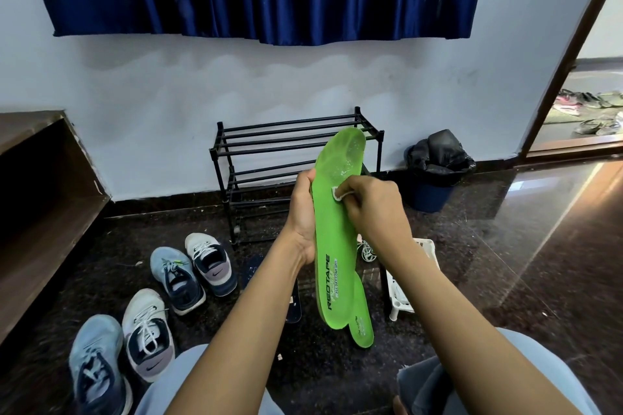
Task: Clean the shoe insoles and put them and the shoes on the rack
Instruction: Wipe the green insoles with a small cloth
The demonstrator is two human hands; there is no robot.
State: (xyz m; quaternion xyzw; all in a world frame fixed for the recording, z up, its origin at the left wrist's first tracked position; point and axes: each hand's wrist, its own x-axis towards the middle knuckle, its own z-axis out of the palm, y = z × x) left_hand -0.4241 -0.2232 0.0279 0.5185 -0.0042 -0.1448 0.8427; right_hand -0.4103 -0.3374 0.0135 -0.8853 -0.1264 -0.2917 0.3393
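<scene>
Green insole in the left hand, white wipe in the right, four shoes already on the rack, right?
No: the head view shows the four shoes on the floor, left of the rack. The green insole and white wipe are held as you say.

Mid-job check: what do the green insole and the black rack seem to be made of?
Green insole: probably moulded foam with a matte, smooth top; printed lettering, thin edge, wet droplets near the toe. Black rack: likely painted metal tubes with plastic corner joints; thin, straight bars with faint sheen, though all-plastic cannot be ruled out.
</scene>
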